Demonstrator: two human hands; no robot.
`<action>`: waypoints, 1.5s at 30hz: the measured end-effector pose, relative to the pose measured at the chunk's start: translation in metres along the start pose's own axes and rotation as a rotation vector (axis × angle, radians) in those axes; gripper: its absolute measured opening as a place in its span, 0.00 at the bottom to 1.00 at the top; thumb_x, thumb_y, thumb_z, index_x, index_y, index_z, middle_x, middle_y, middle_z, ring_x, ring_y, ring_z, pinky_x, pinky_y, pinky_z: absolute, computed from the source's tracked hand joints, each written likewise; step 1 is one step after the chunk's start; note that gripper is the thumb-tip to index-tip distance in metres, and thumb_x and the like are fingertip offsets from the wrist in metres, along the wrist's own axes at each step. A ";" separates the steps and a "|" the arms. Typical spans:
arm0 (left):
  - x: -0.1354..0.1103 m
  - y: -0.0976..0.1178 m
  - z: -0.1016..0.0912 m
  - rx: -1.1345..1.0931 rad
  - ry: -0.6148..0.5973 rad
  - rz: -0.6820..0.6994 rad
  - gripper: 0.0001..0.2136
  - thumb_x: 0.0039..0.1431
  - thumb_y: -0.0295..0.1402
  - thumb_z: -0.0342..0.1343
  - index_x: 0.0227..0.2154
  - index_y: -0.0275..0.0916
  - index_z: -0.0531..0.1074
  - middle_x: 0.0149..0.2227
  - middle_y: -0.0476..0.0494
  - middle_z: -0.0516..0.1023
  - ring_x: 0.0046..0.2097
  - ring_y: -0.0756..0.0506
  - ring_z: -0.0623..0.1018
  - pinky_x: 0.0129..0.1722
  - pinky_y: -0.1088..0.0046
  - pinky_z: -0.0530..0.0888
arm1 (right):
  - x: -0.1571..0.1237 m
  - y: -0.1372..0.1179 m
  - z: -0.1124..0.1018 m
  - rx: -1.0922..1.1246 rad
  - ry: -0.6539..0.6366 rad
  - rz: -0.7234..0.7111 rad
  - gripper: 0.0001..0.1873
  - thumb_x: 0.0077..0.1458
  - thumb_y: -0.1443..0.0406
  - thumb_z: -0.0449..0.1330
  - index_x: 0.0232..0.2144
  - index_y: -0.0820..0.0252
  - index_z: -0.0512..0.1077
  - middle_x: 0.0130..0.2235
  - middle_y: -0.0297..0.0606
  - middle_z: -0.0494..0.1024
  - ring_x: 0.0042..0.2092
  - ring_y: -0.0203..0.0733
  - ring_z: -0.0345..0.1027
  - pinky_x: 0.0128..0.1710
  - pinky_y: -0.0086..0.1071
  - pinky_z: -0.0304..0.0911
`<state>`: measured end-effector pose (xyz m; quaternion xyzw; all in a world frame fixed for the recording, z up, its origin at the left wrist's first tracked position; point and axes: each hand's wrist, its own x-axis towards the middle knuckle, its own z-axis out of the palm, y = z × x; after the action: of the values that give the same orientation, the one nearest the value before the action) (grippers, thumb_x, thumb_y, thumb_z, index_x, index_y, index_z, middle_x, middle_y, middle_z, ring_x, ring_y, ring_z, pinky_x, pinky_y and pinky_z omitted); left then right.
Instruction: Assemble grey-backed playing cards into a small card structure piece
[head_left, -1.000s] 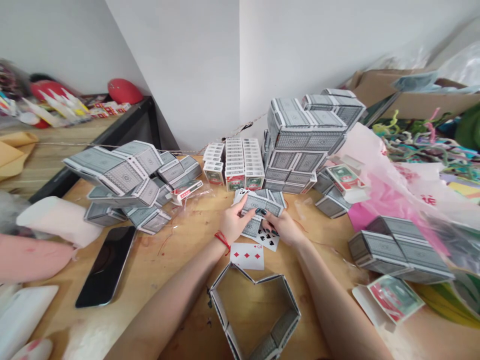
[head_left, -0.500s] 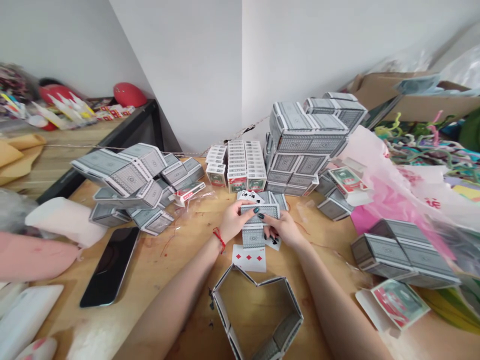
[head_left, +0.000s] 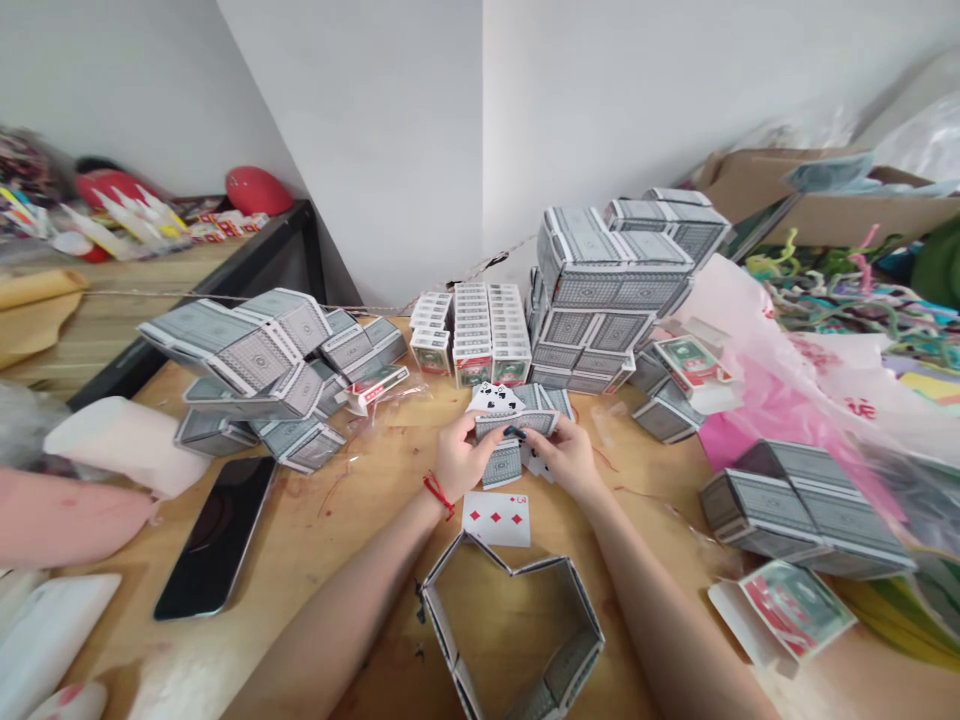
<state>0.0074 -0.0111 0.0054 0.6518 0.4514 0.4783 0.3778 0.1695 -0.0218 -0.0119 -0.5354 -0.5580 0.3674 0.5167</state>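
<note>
Both hands pinch a grey-backed playing card (head_left: 517,424) between them. My left hand (head_left: 463,447) grips its left end, with the thumb along the near face. My right hand (head_left: 568,452) is closed on the other end, its dark-nailed thumb close to the left one. Another grey-backed card (head_left: 501,466) lies just beneath. Face-up spade cards (head_left: 495,398) spread behind the hands. A three of diamonds (head_left: 496,519) lies nearer me, above a heart-shaped frame of joined cards (head_left: 450,640) standing on the table.
Folded card blocks form a tall stack (head_left: 615,270) at the back right and a pile (head_left: 262,350) on the left. Boxed decks (head_left: 472,335) stand in rows behind. A phone (head_left: 216,535) lies at left, an opened card box (head_left: 795,610) at right.
The held card has tipped, so its back now shows as a narrower, slightly bent strip. Both hands remain on it in nearly the same place.
</note>
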 end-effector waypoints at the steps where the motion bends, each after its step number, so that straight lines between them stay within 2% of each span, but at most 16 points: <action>1: -0.002 0.003 0.000 0.061 0.009 0.052 0.07 0.52 0.35 0.55 0.29 0.35 0.71 0.28 0.44 0.76 0.30 0.49 0.74 0.30 0.75 0.70 | 0.000 0.000 0.000 0.007 -0.007 -0.008 0.13 0.44 0.57 0.61 0.26 0.63 0.71 0.28 0.39 0.74 0.29 0.39 0.66 0.28 0.30 0.62; 6: -0.007 0.011 0.002 0.258 0.101 0.313 0.04 0.52 0.31 0.54 0.29 0.37 0.72 0.28 0.45 0.76 0.31 0.49 0.75 0.34 0.74 0.70 | 0.000 -0.003 -0.001 0.097 -0.028 -0.006 0.11 0.44 0.59 0.62 0.27 0.62 0.72 0.30 0.41 0.75 0.32 0.39 0.68 0.30 0.30 0.63; 13: -0.002 0.010 0.001 0.205 0.123 0.336 0.05 0.51 0.31 0.55 0.32 0.37 0.72 0.31 0.44 0.78 0.33 0.48 0.77 0.34 0.74 0.73 | -0.002 0.000 0.000 0.233 -0.100 0.086 0.11 0.44 0.60 0.62 0.20 0.62 0.69 0.20 0.33 0.72 0.23 0.34 0.64 0.23 0.28 0.61; 17: -0.002 0.014 0.001 0.212 0.151 0.469 0.04 0.49 0.28 0.57 0.31 0.37 0.73 0.30 0.45 0.78 0.33 0.49 0.77 0.34 0.73 0.74 | -0.003 -0.003 0.000 0.186 -0.071 0.030 0.08 0.45 0.61 0.62 0.21 0.61 0.71 0.22 0.35 0.74 0.24 0.36 0.66 0.25 0.28 0.62; 22: -0.004 0.018 0.003 0.259 0.181 0.648 0.08 0.47 0.25 0.59 0.33 0.39 0.72 0.30 0.47 0.78 0.32 0.51 0.77 0.33 0.75 0.74 | -0.004 -0.010 0.002 0.118 0.010 -0.083 0.04 0.45 0.65 0.61 0.22 0.59 0.73 0.26 0.37 0.77 0.29 0.39 0.69 0.30 0.30 0.65; 30: -0.004 0.020 0.002 0.337 0.169 0.731 0.10 0.48 0.24 0.57 0.35 0.38 0.71 0.30 0.46 0.77 0.33 0.50 0.77 0.33 0.75 0.74 | -0.005 -0.011 0.003 0.084 0.037 -0.086 0.04 0.45 0.66 0.60 0.22 0.59 0.73 0.26 0.38 0.77 0.29 0.39 0.70 0.30 0.30 0.65; 34: -0.005 0.021 0.000 0.377 0.165 0.729 0.09 0.50 0.24 0.55 0.35 0.38 0.71 0.30 0.45 0.77 0.32 0.50 0.76 0.32 0.75 0.74 | -0.007 -0.012 0.004 0.067 0.022 -0.070 0.05 0.46 0.64 0.60 0.23 0.59 0.74 0.25 0.37 0.77 0.28 0.39 0.70 0.28 0.30 0.65; 37: -0.007 0.022 0.000 0.401 0.156 0.677 0.08 0.52 0.25 0.53 0.36 0.38 0.71 0.29 0.45 0.77 0.32 0.50 0.76 0.32 0.74 0.73 | -0.008 -0.013 0.005 0.060 0.015 -0.040 0.06 0.45 0.63 0.60 0.23 0.58 0.75 0.25 0.36 0.77 0.26 0.39 0.69 0.26 0.30 0.64; 40: -0.008 0.021 0.002 0.379 0.173 0.561 0.07 0.54 0.27 0.52 0.35 0.38 0.72 0.28 0.44 0.77 0.31 0.49 0.76 0.31 0.74 0.72 | -0.008 -0.013 0.004 0.055 0.007 -0.009 0.08 0.46 0.60 0.60 0.22 0.59 0.74 0.21 0.36 0.75 0.23 0.38 0.67 0.23 0.30 0.63; 45: -0.003 0.018 0.002 0.167 0.136 0.294 0.07 0.54 0.32 0.53 0.33 0.38 0.73 0.31 0.44 0.78 0.34 0.48 0.77 0.35 0.73 0.73 | -0.007 -0.012 0.002 0.094 -0.085 0.021 0.16 0.49 0.57 0.57 0.16 0.60 0.68 0.17 0.35 0.71 0.20 0.35 0.63 0.20 0.28 0.60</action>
<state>0.0129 -0.0190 0.0204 0.7061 0.4138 0.5322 0.2168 0.1640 -0.0300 -0.0016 -0.5002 -0.5561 0.4210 0.5132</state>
